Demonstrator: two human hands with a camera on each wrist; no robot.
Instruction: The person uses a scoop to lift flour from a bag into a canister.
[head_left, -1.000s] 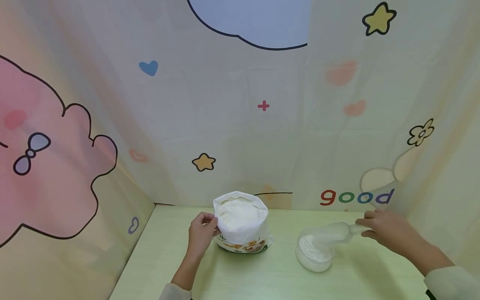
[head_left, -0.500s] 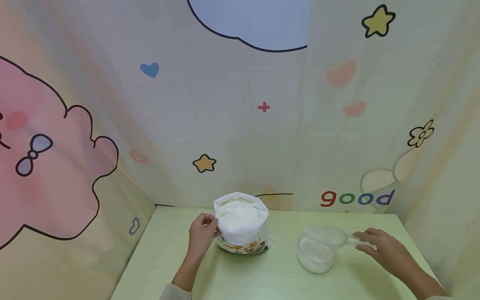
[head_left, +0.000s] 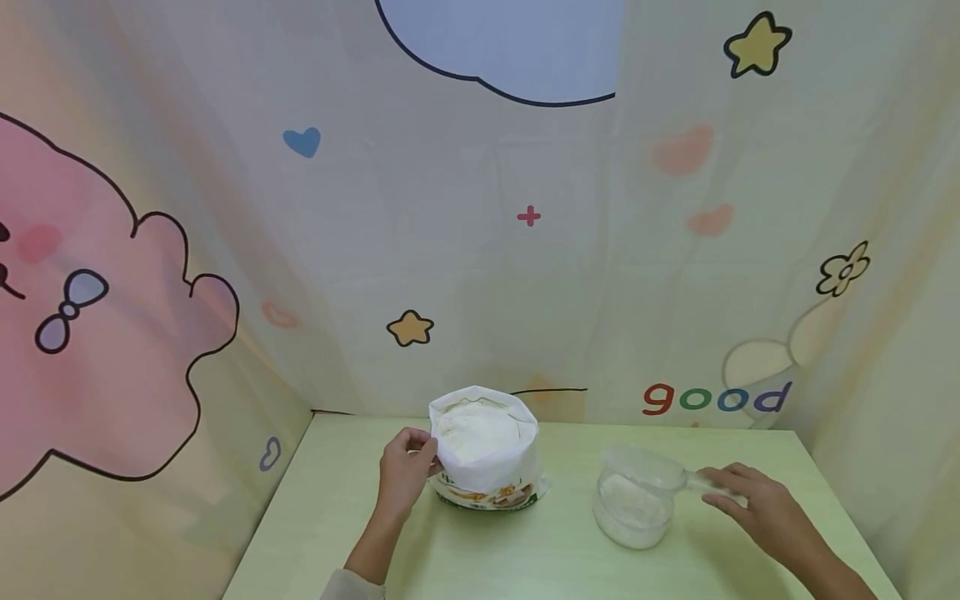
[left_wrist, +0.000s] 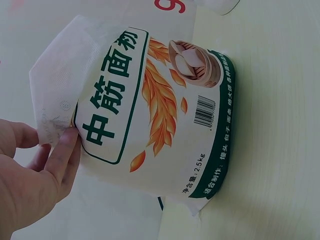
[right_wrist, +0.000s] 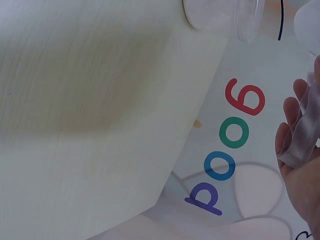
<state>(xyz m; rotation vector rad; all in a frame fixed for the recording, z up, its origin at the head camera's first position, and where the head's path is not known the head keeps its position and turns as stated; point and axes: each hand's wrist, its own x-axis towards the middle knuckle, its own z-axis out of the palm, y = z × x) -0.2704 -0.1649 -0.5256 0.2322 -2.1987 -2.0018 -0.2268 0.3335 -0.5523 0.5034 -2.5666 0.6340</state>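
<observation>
An opened bag of flour (head_left: 483, 471) stands on the table, its white folded rim around the powder inside. My left hand (head_left: 407, 468) pinches that rim at the left side; in the left wrist view, thumb and fingers (left_wrist: 60, 155) grip the bag's top edge. My right hand (head_left: 757, 500) holds a clear plastic scoop (head_left: 648, 467) by its handle. The scoop's bowl is above a clear round container (head_left: 633, 529) with white flour in it. The right wrist view shows fingers curled round the translucent handle (right_wrist: 302, 142), with part of the container (right_wrist: 210, 12) at the top.
The pale green table (head_left: 525, 567) ends at a printed cloth backdrop (head_left: 480, 275) close behind the bag. Cloth also hangs at the left and right sides. The bag and the container stand apart with table surface between them.
My right hand has moved lower and turned, and the scoop has turned with it over the container. My left hand still pinches the bag's rim in the same place.
</observation>
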